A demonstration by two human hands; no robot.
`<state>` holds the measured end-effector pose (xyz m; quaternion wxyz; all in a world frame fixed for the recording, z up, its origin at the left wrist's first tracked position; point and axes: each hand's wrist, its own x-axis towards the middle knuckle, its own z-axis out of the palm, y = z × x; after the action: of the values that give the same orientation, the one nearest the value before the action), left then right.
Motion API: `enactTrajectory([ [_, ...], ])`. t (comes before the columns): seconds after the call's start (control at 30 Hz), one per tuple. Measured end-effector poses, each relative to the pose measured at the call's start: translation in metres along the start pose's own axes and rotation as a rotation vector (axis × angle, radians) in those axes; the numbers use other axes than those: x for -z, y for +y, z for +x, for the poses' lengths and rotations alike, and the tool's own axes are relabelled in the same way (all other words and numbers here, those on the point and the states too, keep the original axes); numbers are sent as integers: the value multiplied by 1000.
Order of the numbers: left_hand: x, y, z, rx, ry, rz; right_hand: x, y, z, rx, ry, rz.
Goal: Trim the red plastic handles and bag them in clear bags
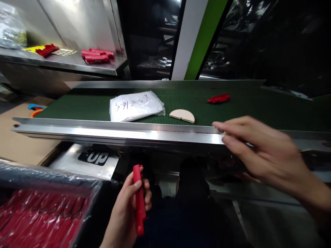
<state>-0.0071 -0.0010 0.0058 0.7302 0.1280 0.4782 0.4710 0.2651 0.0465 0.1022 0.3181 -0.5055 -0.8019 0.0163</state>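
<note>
The red bar [140, 205] in the left fingers [133, 188] seems light, stiff, best held mid-length. Right fingers [232, 126] pinch narrowly, contents unclear.

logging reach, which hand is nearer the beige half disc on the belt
Right. The right hand is right of the beige half disc, by the metal rail; the left hand, holding a red part, is farther, lower in view.

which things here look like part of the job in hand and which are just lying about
Likely part of the job:
red part in left hand
red piece on green belt
wrapped red parts, lower left
white packet, perhaps

Probably just lying about:
cream half-disc on the belt
silver item with black label
</note>
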Motion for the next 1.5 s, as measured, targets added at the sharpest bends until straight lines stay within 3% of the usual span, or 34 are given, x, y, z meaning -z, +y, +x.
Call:
enactTrajectory([
  [0.1,1,-4,-4,-13,21,51,-18,-10,-14,-66,-98,99],
  [0.3,13,-8,-9,-44,30,94,-45,-24,-43,-171,-103,239],
  [0.47,8,-8,-14,-57,-11,110,-59,-32,-53,-107,-138,417],
  [0.63,-16,-9,-19,-40,-127,107,-72,-43,-50,-59,-245,431],
  [0.8,-32,-5,-22,-39,-133,108,-80,-50,-40,90,-227,372],
  [1.13,-24,-3,-21,-54,-80,80,-94,-53,-19,250,-187,343],
  [1.5,-20,-3,-20,-18,-135,103,-91,-50,-23,255,-175,325],
])
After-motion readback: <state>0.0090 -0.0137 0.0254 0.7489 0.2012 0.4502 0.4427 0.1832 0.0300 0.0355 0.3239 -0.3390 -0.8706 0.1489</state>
